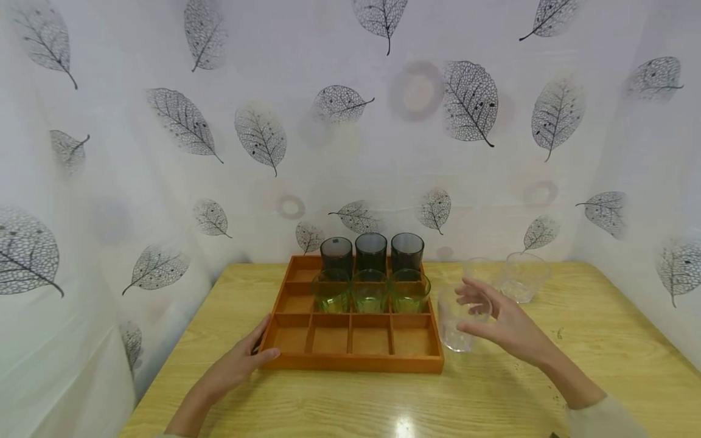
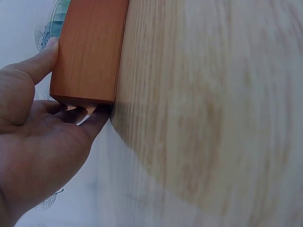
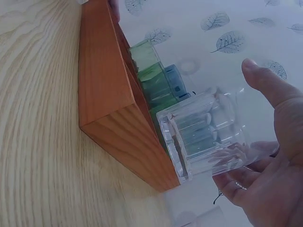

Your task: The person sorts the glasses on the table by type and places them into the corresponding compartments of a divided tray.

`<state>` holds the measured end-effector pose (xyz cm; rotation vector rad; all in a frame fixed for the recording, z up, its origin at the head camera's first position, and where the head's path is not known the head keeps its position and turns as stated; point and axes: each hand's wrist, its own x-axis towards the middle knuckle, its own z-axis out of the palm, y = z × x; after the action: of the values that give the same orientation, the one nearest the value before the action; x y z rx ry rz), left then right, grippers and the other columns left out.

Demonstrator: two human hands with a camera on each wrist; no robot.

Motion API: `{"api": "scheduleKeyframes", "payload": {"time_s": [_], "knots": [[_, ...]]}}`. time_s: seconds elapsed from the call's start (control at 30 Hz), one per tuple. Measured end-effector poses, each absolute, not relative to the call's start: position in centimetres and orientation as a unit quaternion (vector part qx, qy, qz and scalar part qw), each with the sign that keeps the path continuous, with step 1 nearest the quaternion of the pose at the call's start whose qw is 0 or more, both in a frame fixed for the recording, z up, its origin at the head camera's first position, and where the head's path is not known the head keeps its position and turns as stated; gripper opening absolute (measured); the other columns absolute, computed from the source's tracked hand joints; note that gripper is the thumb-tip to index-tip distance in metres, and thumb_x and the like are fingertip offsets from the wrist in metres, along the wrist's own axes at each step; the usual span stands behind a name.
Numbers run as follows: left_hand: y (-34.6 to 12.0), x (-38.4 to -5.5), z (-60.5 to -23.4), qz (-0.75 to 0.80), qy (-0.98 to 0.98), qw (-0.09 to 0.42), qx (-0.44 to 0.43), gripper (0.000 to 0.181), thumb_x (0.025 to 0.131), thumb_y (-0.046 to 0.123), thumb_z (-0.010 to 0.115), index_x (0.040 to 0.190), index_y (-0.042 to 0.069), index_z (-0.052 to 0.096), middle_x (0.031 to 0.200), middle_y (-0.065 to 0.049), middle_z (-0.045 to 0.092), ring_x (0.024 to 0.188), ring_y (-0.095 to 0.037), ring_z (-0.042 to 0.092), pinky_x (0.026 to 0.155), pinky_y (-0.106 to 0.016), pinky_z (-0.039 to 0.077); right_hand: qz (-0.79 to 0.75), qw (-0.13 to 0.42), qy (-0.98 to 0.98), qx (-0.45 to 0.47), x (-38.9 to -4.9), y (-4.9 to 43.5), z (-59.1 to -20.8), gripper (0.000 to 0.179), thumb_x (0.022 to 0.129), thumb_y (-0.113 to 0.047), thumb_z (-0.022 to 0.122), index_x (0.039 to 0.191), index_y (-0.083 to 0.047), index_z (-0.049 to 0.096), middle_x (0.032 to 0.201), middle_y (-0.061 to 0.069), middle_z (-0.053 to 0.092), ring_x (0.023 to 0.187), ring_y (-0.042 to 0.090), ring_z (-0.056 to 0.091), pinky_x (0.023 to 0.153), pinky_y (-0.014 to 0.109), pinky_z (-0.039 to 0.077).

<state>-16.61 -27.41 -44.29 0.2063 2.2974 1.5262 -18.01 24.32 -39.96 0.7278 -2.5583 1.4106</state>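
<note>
A wooden compartment box point(image 1: 350, 363) lies on the table, and my left hand point(image 1: 235, 368) grips its front left corner. In the left wrist view the thumb point(image 2: 51, 47) rests at the box's edge while the fingers reach along its end. My right hand point(image 1: 506, 322) holds a clear glass point(image 3: 203, 132) beside the box's right side, its base appearing raised off the table. The thumb and fingers spread around this glass. Three dark grey glasses point(image 1: 370, 252) fill the back row's right compartments. Three green glasses point(image 1: 369, 292) stand in the middle row, directly before them.
Two more clear glasses, one point(image 1: 524, 280) plainest to see, stand on the table behind my right hand. The light wooden table point(image 1: 328, 404) runs back to a white curtain point(image 1: 339, 164) printed with leaves, which also hangs at both sides.
</note>
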Motion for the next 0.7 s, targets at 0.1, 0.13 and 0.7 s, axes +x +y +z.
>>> {"api": "scheduleKeyframes", "payload": {"time_s": [0.1,0.13,0.7], "knots": [[-27.4,-16.6,-44.3,0.542,0.816,0.185,0.078,0.085,0.108,0.030,0.057,0.167,0.013,-0.003,0.172,-0.014,-0.009,0.154,-0.043,-0.005,0.120,-0.065,0.008,0.465,0.060,-0.850,0.238,-18.3,23.9,-39.6,0.077,0.093,-0.015,0.079,0.157,-0.003,0.039,0.141,0.015,0.059,0.118,0.019,0.061,0.095,0.030,0.053],[-27.5,-16.7,-44.4,0.541,0.817,0.184,0.078,0.085,0.108,0.030,0.057,0.167,0.013,-0.003,0.172,-0.014,-0.009,0.154,-0.043,-0.005,0.120,-0.065,0.008,0.465,0.058,-0.851,0.237,-18.3,23.7,-39.5,0.077,0.093,-0.016,0.079,0.157,-0.003,0.039,0.141,0.014,0.059,0.118,0.020,0.061,0.095,0.030,0.053],[-27.5,-16.8,-44.3,0.543,0.814,0.193,0.075,0.085,0.109,0.031,0.056,0.167,0.013,-0.003,0.172,-0.014,-0.009,0.154,-0.044,-0.006,0.120,-0.067,0.009,0.509,0.020,-0.827,0.238,-19.5,17.9,-39.1,0.088,0.087,-0.026,0.085,0.157,0.000,0.037,0.139,0.013,0.061,0.119,0.032,0.060,0.097,0.048,0.052]]}}
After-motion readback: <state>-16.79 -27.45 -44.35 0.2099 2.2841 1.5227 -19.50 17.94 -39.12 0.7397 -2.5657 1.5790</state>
